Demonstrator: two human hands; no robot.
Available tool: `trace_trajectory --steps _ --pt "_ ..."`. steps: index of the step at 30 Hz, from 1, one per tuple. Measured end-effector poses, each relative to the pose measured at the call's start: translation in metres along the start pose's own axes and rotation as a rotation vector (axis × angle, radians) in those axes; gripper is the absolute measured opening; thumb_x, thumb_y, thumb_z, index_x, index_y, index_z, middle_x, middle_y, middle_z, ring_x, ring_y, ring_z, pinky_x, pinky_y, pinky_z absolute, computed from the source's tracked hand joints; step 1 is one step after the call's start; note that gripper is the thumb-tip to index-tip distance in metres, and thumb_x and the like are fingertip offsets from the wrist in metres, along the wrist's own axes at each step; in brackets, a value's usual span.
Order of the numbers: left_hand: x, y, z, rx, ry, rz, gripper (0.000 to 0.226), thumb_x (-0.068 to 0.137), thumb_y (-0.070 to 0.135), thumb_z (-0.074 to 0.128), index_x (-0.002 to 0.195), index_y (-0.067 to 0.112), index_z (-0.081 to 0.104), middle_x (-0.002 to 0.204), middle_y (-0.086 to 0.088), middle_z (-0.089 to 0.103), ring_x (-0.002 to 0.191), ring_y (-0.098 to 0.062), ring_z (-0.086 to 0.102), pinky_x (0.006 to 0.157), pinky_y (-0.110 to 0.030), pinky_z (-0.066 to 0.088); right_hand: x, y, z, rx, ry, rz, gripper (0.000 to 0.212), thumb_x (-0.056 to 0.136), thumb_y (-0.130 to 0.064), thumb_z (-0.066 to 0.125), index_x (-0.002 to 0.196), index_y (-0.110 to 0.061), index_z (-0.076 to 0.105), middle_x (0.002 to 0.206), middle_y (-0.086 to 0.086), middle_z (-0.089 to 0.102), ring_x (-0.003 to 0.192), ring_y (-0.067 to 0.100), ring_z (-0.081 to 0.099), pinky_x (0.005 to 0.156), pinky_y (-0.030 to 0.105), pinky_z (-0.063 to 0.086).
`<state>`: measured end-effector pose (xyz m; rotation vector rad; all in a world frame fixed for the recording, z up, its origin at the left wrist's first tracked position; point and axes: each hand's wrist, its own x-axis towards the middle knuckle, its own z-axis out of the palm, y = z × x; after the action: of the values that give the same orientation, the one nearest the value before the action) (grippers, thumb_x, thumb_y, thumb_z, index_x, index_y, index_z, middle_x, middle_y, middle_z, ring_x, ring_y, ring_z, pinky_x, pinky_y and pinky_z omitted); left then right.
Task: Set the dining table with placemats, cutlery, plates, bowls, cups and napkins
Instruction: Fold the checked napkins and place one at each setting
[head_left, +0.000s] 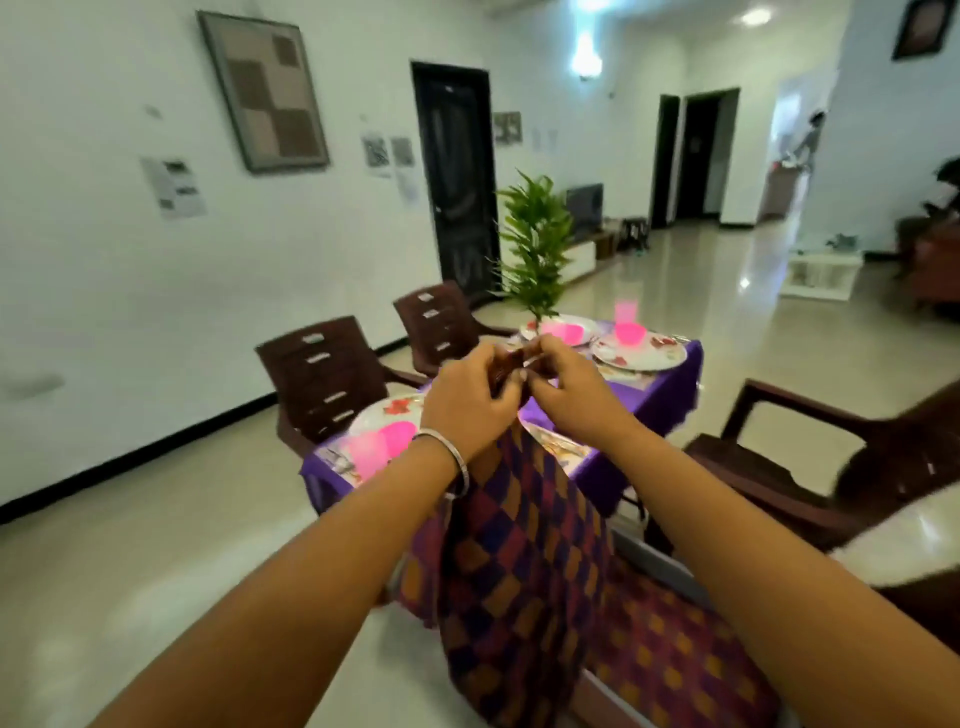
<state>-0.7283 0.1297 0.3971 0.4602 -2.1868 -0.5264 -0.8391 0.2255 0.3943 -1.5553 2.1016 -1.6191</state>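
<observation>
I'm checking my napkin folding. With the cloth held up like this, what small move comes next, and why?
Probably lower the cloth toward the table and fold it. Both hands, left and right, pinch its top edge while it hangs unfolded; plates and pink cups are already set.

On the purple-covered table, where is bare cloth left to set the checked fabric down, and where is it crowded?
Both hands, left hand and right hand, hold the checked fabric up, hiding the middle. Bare purple tablecloth shows along the right edge, between the far plate and a near placemat. The far end and the left corner, with the pink cup, are crowded.
</observation>
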Motion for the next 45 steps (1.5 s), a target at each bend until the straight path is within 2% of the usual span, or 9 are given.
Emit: trace_trajectory --steps 4,10,16,21,25,30,36,40,45 --pt "0.025 0.012 -0.090 0.129 0.145 0.019 0.019 0.084 0.036 0.068 0.096 0.022 0.074 0.091 0.004 0.074 0.083 -0.011 0.065 0.071 -0.014 0.038 0.014 -0.058 0.018 0.310 -0.211 -0.021 0.020 0.085 0.004 0.064 0.095 -0.012 0.058 0.072 -0.004 0.056 0.066 0.002 0.054 0.068 0.018 0.048" --pt "0.038 0.018 -0.220 0.132 0.558 -0.080 0.018 0.087 0.034 0.066 0.089 0.017 0.071 0.078 0.008 0.063 0.074 -0.007 0.056 0.068 -0.018 0.039 0.015 -0.090 0.058 0.256 -0.716 -0.028 0.026 0.074 -0.029 0.078 0.070 -0.010 0.061 0.077 0.009 0.055 0.076 0.020 0.051 0.074 0.036 0.043" --pt "0.009 0.002 -0.317 0.172 0.825 -0.186 0.023 0.091 0.035 0.061 0.091 0.012 0.067 0.084 0.004 0.064 0.077 -0.009 0.056 0.070 -0.019 0.040 0.036 -0.117 0.076 0.263 -0.765 -0.030 0.029 0.077 -0.018 0.075 0.095 0.000 0.062 0.097 0.013 0.071 0.093 0.029 0.068 0.089 0.050 0.053" --pt "-0.027 -0.008 -0.389 0.175 0.964 -0.300 0.023 0.091 0.033 0.061 0.092 0.011 0.067 0.085 -0.001 0.064 0.079 -0.014 0.057 0.072 -0.025 0.045 0.063 -0.123 0.078 0.065 -0.685 -0.129 0.013 0.088 -0.014 0.067 0.076 -0.016 0.069 0.079 0.001 0.071 0.079 0.017 0.065 0.082 0.039 0.052" --pt "-0.053 -0.019 -0.427 0.120 0.948 -0.350 0.014 0.089 0.032 0.064 0.089 0.018 0.067 0.089 -0.002 0.067 0.087 -0.019 0.064 0.081 -0.031 0.054 0.091 -0.134 0.074 0.074 -0.515 -0.182 0.013 0.091 -0.008 0.060 0.086 -0.017 0.069 0.092 0.006 0.071 0.089 0.023 0.065 0.090 0.045 0.050" --pt "-0.070 -0.012 -0.437 0.070 0.909 -0.356 0.015 0.092 0.024 0.062 0.091 0.010 0.066 0.076 0.004 0.063 0.069 -0.007 0.059 0.052 -0.007 0.048 0.115 -0.161 0.070 0.040 -0.408 -0.220 0.015 0.090 -0.009 0.060 0.095 -0.018 0.070 0.100 0.009 0.069 0.098 0.028 0.062 0.093 0.042 0.049" --pt "-0.094 -0.008 -0.464 -0.218 0.868 -0.444 0.011 0.087 0.025 0.069 0.084 0.014 0.070 0.086 -0.005 0.070 0.075 -0.018 0.066 0.069 -0.030 0.057 0.135 -0.169 0.048 0.309 -0.402 -0.164 0.013 0.081 -0.012 0.073 0.093 -0.007 0.071 0.092 0.015 0.072 0.087 0.026 0.067 0.079 0.035 0.057" --pt "-0.102 -0.004 -0.467 -0.243 0.752 -0.493 0.012 0.091 0.022 0.063 0.085 0.012 0.068 0.076 -0.001 0.070 0.060 -0.014 0.064 0.049 -0.021 0.052 0.151 -0.168 0.045 0.394 -0.430 -0.142 0.017 0.084 -0.001 0.066 0.097 -0.009 0.071 0.102 0.018 0.070 0.095 0.029 0.066 0.077 0.031 0.058" --pt "-0.106 -0.005 -0.461 -0.240 0.697 -0.527 0.015 0.094 0.025 0.058 0.096 0.011 0.064 0.086 -0.002 0.068 0.072 -0.019 0.062 0.059 -0.026 0.056 0.158 -0.168 0.050 0.480 -0.424 -0.122 0.031 0.092 0.009 0.048 0.097 -0.015 0.068 0.105 0.015 0.067 0.100 0.029 0.064 0.077 0.029 0.057"
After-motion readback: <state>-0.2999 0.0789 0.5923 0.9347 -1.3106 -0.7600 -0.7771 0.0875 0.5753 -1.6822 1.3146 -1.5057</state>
